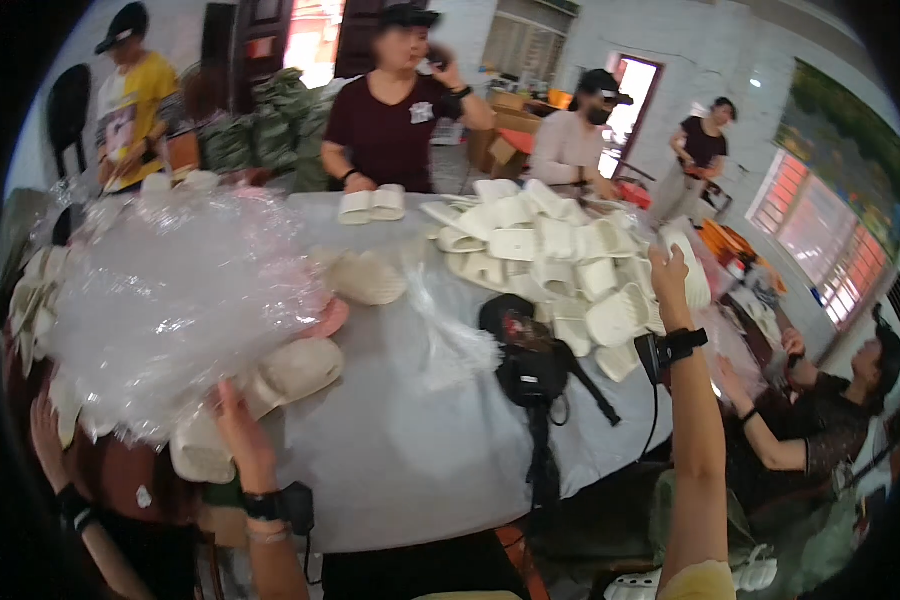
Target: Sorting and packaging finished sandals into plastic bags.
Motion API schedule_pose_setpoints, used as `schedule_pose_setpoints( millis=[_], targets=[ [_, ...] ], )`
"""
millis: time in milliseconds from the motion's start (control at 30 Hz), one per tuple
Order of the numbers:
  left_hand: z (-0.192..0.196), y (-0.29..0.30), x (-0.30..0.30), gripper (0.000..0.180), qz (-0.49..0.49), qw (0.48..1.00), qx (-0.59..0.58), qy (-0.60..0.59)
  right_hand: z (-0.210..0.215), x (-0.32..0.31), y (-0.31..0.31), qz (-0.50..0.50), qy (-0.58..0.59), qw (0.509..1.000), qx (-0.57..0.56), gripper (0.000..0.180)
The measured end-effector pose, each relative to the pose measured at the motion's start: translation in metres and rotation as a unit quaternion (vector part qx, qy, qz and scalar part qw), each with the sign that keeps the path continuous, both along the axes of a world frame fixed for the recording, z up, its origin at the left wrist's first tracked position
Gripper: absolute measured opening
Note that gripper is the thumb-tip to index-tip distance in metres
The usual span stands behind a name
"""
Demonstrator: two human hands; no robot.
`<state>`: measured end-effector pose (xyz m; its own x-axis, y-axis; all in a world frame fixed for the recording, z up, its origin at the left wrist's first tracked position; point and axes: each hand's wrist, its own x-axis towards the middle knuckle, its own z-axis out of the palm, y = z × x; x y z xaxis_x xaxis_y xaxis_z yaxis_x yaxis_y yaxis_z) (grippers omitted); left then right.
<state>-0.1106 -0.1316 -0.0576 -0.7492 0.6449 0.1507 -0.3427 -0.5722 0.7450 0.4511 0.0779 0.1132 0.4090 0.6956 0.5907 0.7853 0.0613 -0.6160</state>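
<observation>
Reaching up from the lower edge, the person's own two hands work well apart from each other over a round worktop (420, 440) draped in a pale cloth. The left hand (238, 425), a black band on its wrist, presses its fingers against a cream slipper (295, 372) at the near rim, just under a big crumpled heap of clear plastic bags (180, 300); whether the fingers are clamped on the slipper or only touching it cannot be told, since the bags hide part of the grip. The right hand (668, 275) is stretched far forward on a nearly straight arm, fingers raised and seemingly holding nothing, beside the edge of a pile of white slippers (550, 270). A black pouch on a small stand (530, 365) sits between the two arms (its strap trails toward the right forearm). To my eye, the risk lies there: a sweep of the right arm could catch the strap and topple the stand, or nudge loose slippers off the rim, and the slippery bags could slide down over the left hand's slipper. Farther off, a pair of white slippers (372, 204) lies before a person in a dark red shirt (390, 130), with others standing behind.
</observation>
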Motion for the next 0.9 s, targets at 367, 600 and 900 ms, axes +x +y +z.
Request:
schedule_pose_setpoints(
  millis=[367,600,900],
  targets=[
    [0.018,0.007,0.013,0.051,0.055,0.993,0.088,-0.047,0.070,-0.402,-0.086,0.563,-0.212,0.768,0.222,0.046],
    [0.028,-0.001,0.014,0.068,0.049,0.994,0.013,0.099,-0.001,-0.523,-0.077,0.679,-0.248,0.690,0.036,0.042],
    [0.077,0.034,0.003,0.040,0.071,0.974,0.134,-0.168,-0.036,-0.532,-0.102,0.696,-0.339,0.631,0.043,0.037]
  ],
)
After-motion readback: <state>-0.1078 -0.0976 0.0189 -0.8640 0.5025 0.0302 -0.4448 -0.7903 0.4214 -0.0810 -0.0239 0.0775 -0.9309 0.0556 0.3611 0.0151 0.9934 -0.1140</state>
